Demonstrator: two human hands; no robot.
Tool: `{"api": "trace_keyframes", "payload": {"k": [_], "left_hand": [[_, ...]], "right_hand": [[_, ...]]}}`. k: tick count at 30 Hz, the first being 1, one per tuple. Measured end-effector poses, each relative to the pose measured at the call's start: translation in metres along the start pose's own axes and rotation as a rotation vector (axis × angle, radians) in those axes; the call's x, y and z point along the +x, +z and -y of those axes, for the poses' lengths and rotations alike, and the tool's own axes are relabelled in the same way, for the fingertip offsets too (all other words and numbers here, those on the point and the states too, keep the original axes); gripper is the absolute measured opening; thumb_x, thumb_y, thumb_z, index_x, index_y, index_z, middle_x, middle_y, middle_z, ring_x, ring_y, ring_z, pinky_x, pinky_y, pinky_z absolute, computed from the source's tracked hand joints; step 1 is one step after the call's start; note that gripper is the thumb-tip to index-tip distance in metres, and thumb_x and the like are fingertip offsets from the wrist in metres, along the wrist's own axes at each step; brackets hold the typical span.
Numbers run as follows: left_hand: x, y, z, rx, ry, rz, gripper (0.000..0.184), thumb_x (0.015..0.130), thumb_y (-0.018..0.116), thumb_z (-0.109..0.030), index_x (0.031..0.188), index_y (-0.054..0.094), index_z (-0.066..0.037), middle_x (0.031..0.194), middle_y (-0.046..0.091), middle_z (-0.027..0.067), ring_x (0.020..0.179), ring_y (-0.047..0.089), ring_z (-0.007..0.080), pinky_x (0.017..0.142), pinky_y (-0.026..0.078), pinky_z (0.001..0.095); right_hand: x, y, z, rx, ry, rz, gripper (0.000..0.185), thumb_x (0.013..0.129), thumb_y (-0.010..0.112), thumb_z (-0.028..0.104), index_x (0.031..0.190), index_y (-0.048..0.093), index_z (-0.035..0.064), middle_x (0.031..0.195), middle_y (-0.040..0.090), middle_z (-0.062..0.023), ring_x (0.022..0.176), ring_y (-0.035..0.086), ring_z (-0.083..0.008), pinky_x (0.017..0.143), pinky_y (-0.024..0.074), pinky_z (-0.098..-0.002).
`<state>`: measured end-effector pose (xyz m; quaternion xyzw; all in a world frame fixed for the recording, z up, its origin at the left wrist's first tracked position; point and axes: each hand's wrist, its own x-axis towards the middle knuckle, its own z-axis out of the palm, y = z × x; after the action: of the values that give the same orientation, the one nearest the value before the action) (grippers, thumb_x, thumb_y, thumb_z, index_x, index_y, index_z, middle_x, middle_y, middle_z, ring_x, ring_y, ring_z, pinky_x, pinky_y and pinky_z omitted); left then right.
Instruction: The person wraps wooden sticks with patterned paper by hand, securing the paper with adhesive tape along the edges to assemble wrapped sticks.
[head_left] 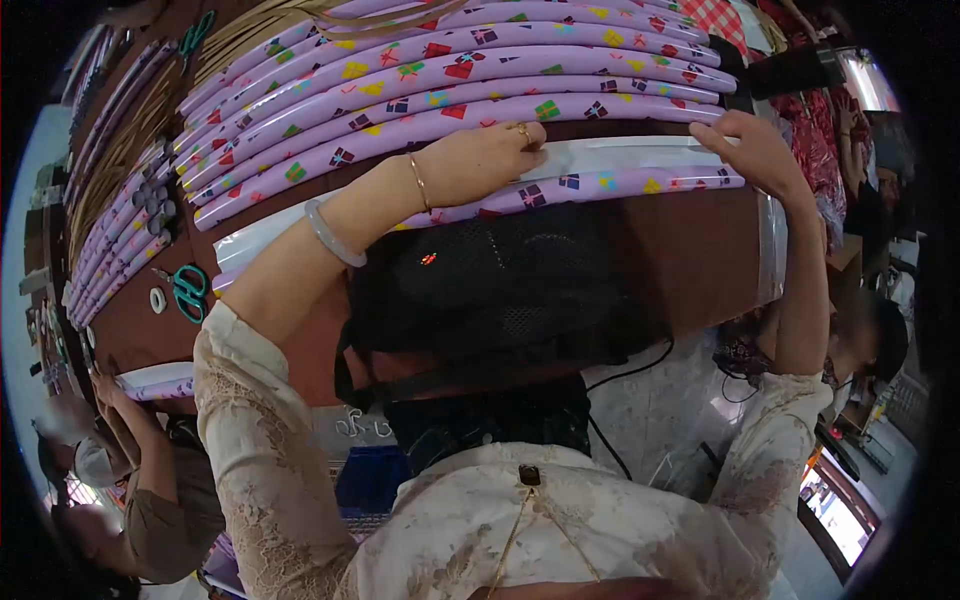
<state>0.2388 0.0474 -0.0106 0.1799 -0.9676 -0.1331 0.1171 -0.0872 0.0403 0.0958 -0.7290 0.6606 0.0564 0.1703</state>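
A sheet of wrapping paper (610,152) lies across the table in front of me, its white back showing. Along its near side runs a rolled part (620,183), purple with printed gift boxes. My left hand (490,160) rests over the middle of the sheet, fingers curled and pressed together on the paper; their tips are partly hidden. At the sheet's right end, my right hand (755,155) has thumb and bent fingers closed on the far edge. Behind both hands, several finished purple rolls (450,120) lie side by side.
A black bag (500,285) sits at the near table edge. Teal scissors (188,292) and a small white ring (157,300) lie left. Clear film (770,250) hangs at the right edge. A co-worker's hand (115,395) works on similar paper at lower left. Brown strips (130,150) lie beyond.
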Motion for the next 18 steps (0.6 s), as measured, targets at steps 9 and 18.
{"api": "trace_keyframes", "payload": {"k": [9, 18], "left_hand": [[-0.013, -0.009, -0.006, 0.075, 0.007, 0.042, 0.032, 0.081, 0.046, -0.005, 0.112, 0.051, 0.002, 0.105, 0.047, 0.0118, 0.095, 0.052, 0.0237, 0.082, 0.046, 0.0305], [-0.004, -0.016, -0.003, 0.167, 0.083, 0.093, 0.035, 0.081, 0.048, -0.005, 0.115, 0.049, 0.001, 0.125, 0.044, 0.0064, 0.091, 0.055, 0.0185, 0.070, 0.052, 0.0253]], "right_hand": [[0.000, 0.012, -0.089, 0.336, 0.115, 0.146, 0.046, 0.085, 0.054, 0.044, 0.071, 0.054, -0.0003, 0.067, 0.048, -0.0026, 0.067, 0.046, -0.0114, 0.064, 0.0352, -0.0260], [-0.005, 0.018, -0.113, 0.321, 0.116, 0.026, 0.046, 0.083, 0.056, 0.044, 0.074, 0.055, -0.0008, 0.076, 0.049, -0.0031, 0.072, 0.044, -0.0128, 0.068, 0.0342, -0.0268]]}}
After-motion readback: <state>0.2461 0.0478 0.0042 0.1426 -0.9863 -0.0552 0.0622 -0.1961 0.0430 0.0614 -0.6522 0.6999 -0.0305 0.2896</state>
